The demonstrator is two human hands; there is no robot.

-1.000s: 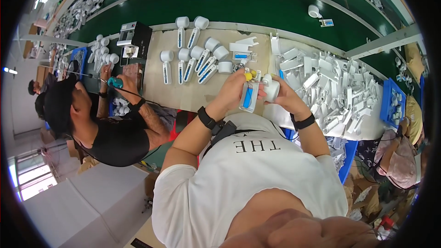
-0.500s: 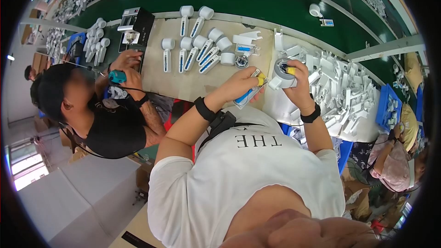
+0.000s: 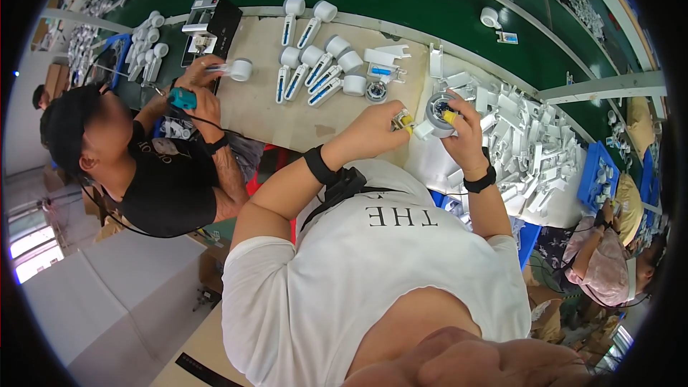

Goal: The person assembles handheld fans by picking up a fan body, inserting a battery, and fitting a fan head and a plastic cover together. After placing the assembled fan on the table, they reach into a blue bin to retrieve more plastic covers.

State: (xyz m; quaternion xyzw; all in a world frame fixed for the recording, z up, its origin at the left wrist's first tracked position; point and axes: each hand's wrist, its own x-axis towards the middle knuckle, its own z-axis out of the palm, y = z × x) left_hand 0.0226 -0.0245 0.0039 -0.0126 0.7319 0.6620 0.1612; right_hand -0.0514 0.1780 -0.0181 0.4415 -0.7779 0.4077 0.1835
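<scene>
The round grey-rimmed housing [image 3: 432,109] sits clamped in my right hand [image 3: 466,135], its open face toward me. Just beside it, my left hand [image 3: 374,130] pinches a white handle shell [image 3: 400,117], whose blue insert has slipped from sight. A co-worker's hand [image 3: 198,73] now holds a round-headed white unit [image 3: 241,69] that earlier lay on the table [image 3: 252,116].

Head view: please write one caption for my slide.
Left hand grips a half-hidden part; right hand holds a round housing near piled white pieces.

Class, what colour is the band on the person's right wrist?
The wrist band is black; it shows in the head view.
</scene>
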